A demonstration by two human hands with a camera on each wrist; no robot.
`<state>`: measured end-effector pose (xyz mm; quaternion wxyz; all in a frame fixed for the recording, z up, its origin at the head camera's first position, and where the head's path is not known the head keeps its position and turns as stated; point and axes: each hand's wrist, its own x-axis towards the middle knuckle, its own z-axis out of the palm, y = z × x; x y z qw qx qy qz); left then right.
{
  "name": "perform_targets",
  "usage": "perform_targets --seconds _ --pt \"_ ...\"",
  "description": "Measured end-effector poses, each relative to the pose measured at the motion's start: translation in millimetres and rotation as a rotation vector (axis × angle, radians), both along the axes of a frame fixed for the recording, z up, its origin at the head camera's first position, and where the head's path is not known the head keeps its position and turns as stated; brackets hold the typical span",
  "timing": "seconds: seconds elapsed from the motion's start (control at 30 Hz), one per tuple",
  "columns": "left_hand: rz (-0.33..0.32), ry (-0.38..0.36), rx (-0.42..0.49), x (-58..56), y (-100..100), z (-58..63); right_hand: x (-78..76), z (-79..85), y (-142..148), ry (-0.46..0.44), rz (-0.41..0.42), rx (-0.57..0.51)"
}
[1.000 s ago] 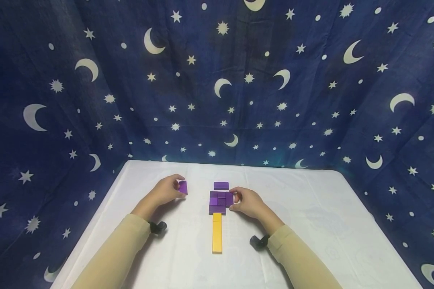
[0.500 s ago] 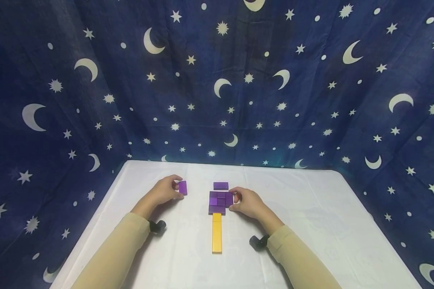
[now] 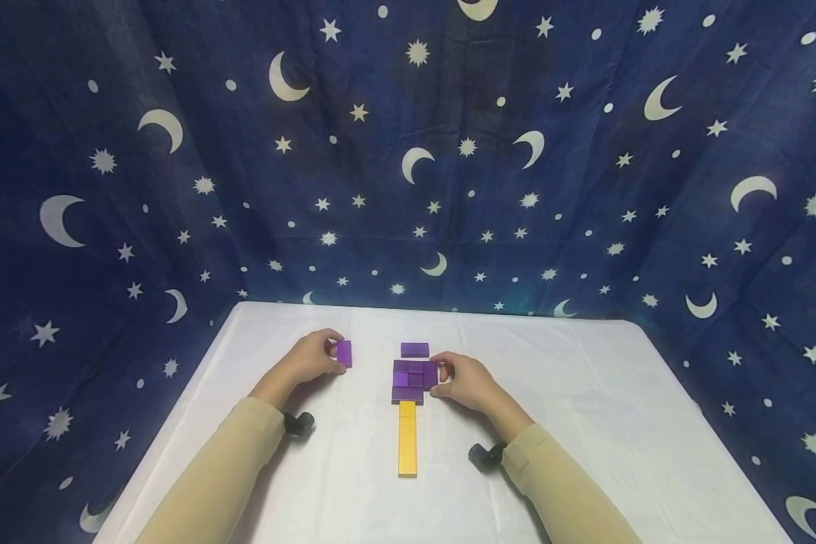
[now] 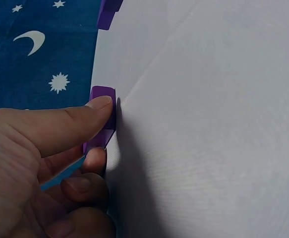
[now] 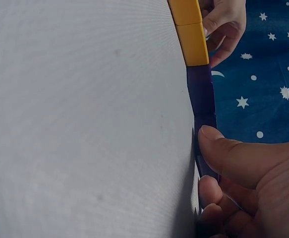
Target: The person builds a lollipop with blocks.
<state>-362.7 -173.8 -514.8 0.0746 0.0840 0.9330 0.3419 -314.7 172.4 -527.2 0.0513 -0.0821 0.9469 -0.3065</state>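
My left hand (image 3: 310,357) pinches a small purple rectangular block (image 3: 344,353) by its two short ends, left of the other blocks. In the left wrist view the thumb lies along the near end of that block (image 4: 104,111), the other fingers curled beneath. Thumb and fingertips of my right hand (image 3: 471,381) grip the ends of another purple block (image 3: 431,375), set upright along the right side of a compact purple cluster (image 3: 408,394). A single purple block (image 3: 415,350) lies just beyond the cluster, with a gap between. From the cluster's near side runs a yellow strip of blocks (image 3: 407,446).
A white cloth covers the table (image 3: 585,393). Dark blue fabric (image 3: 353,174) with moons and stars hangs behind and at both sides. Each wrist carries a small black camera, one on the left (image 3: 301,425) and one on the right (image 3: 484,455).
The left hand's fingertips have shifted very slightly left, and its purple block now shows its top face more flatly. The right hand and the other blocks have kept their places.
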Motion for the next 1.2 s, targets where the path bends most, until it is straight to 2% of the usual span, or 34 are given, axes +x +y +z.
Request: perform_targets --seconds 0.43,0.73,1.2 --pt "-0.030 -0.009 0.013 -2.6 0 -0.8 -0.8 -2.0 0 0.008 0.006 -0.005" --pt "-0.036 -0.015 -0.015 0.8 6 1.1 -1.3 -2.9 2 0.024 0.023 0.003" --pt "-0.085 -0.023 0.037 7.8 19 3.7 -1.2 -2.6 2 0.020 0.023 0.009"
